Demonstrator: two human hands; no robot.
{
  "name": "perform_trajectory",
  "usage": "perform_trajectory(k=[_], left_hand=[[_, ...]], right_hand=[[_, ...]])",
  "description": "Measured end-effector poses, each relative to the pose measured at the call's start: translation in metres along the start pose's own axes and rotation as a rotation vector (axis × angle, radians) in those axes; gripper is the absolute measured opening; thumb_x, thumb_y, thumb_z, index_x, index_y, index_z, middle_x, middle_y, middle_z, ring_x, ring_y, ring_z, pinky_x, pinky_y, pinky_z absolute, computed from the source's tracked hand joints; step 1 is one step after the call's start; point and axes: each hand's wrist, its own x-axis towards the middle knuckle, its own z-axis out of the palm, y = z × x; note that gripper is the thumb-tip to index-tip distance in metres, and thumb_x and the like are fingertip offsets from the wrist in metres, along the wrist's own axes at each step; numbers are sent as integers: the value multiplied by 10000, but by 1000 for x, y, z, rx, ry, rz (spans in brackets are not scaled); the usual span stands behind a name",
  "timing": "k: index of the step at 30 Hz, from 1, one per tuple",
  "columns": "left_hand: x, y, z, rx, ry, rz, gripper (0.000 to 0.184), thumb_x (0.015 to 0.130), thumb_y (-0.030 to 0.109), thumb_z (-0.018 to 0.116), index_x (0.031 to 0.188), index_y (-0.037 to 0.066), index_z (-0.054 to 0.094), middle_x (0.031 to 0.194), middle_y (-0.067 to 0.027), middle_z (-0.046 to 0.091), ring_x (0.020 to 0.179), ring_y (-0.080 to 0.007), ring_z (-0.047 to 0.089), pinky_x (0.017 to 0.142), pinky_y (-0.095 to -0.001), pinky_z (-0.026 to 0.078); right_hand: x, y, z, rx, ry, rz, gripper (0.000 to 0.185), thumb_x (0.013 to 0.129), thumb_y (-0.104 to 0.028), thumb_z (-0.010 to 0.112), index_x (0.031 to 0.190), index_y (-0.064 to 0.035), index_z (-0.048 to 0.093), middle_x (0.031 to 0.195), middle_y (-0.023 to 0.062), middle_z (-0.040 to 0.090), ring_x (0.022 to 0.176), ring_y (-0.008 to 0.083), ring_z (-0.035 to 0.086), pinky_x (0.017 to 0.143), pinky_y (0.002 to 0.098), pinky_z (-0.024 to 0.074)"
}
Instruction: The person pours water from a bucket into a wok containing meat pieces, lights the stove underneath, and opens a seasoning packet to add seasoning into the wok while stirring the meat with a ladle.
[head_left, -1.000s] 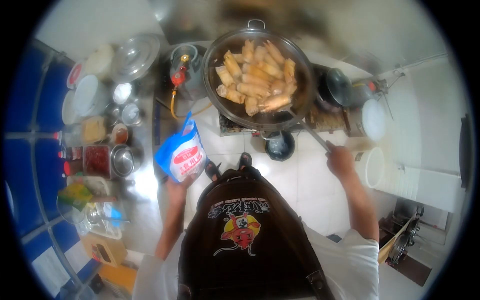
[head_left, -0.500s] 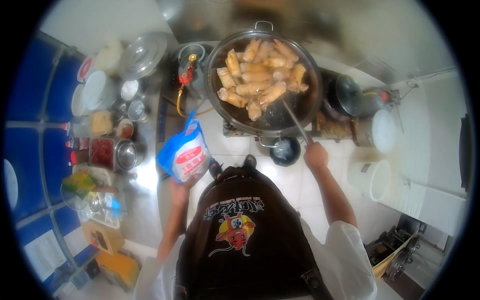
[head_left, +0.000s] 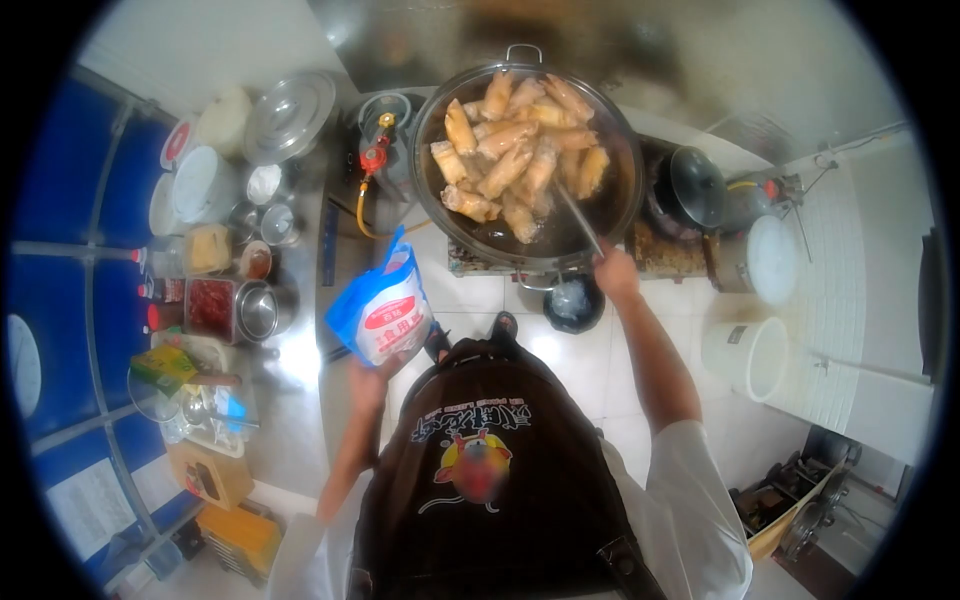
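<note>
A blue and white bag (head_left: pixel 388 318) with red print is held upright from below by my left hand (head_left: pixel 374 376), left of the dark apron. My right hand (head_left: pixel 615 272) is closed round the handle of a metal utensil (head_left: pixel 580 220) at the near right rim of a wide pan (head_left: pixel 628 205). The utensil's far end is among the pale brown meat pieces (head_left: pixel 508 160), so its shape is hidden. Several pieces lie heaped in dark liquid in the pan.
On the left, a steel counter (head_left: pixel 300 400) bears bowls, a tray of red food (head_left: pixel 211 308) and a metal lid (head_left: pixel 290 115). A gas cylinder (head_left: pixel 385 150) stands left of the pan. At right are a black pan (head_left: pixel 690 187) and white bucket (head_left: pixel 750 358). Below the pan sits a dark bowl (head_left: pixel 573 303).
My right hand has moved left and up, nearer the pan, with the utensil. The meat pieces have shifted within the pan. The bag stays in my left hand, slightly further right in view.
</note>
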Motion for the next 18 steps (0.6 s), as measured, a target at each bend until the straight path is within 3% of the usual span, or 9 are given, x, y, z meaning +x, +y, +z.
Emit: perform_trajectory(k=[5, 9, 11, 18], left_hand=[[0, -19, -13, 27, -41, 8, 584, 728, 75, 791, 1260, -6, 565, 1152, -112, 677, 1027, -215, 651, 919, -341, 510], [-6, -16, -15, 0, -53, 10, 572, 732, 72, 794, 1253, -9, 570, 1152, -114, 678, 1026, -218, 652, 909, -341, 517], [-8, -18, -18, 16, -59, 40, 522, 784, -9, 752, 1263, -19, 544, 1143, -115, 668, 1004, -207, 646, 887, -335, 534], [-9, -17, -29, -64, -51, 3, 526, 771, -27, 757, 1258, -11, 557, 1146, -114, 671, 1019, -206, 647, 883, -327, 539]], right_hand=[[7, 16, -5, 123, 41, -22, 439, 914, -255, 589, 1346, -179, 581, 1100, 211, 679, 1036, 404, 641, 911, 471, 511], [-10, 13, -55, 56, 45, -104, 416, 894, -234, 612, 1305, -171, 613, 1090, 225, 673, 1033, 400, 635, 909, 477, 500], [-21, 9, -79, -39, 6, -117, 421, 881, -234, 625, 1296, -162, 614, 1044, 232, 677, 1011, 412, 634, 884, 488, 504], [-60, 4, -162, -100, 51, -223, 374, 879, -218, 619, 1239, -119, 642, 1018, 242, 675, 984, 418, 635, 850, 471, 499]])
